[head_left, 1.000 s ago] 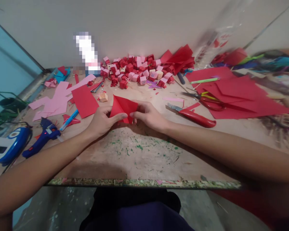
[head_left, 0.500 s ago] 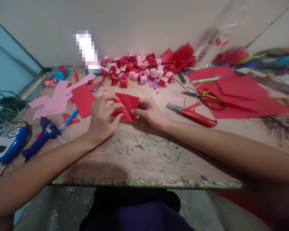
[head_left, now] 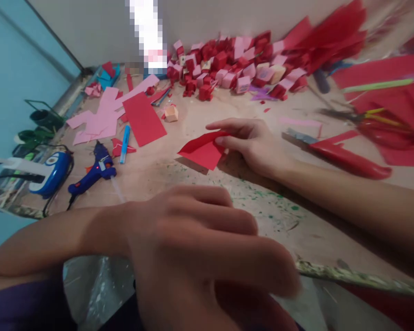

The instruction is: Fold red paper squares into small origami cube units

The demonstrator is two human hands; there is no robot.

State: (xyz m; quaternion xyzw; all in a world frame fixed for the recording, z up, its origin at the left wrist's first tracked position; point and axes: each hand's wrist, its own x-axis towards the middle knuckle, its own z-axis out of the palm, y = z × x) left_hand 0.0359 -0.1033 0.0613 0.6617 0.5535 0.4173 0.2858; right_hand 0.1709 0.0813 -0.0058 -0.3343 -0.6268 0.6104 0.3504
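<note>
A folded piece of red paper hangs just above the tabletop, one fold standing up at its left. My right hand pinches its right end between thumb and fingers, the index finger stretched out above it. Large and close to the camera, my left hand is raised in front of the table, away from the paper. Its fingers bend over, blurred, and their tips are hidden. A flat red paper sheet lies on the table beyond, beside pink paper cut-outs.
Small pink and red paper boxes are heaped along the wall. At left lie a blue glue gun, a blue pen and a blue-and-white power strip. A red-handled cutter, scissors and red sheets lie right.
My left hand has let go of the red paper and come up close to the camera. My right hand keeps its hold on the paper. The view has shifted.
</note>
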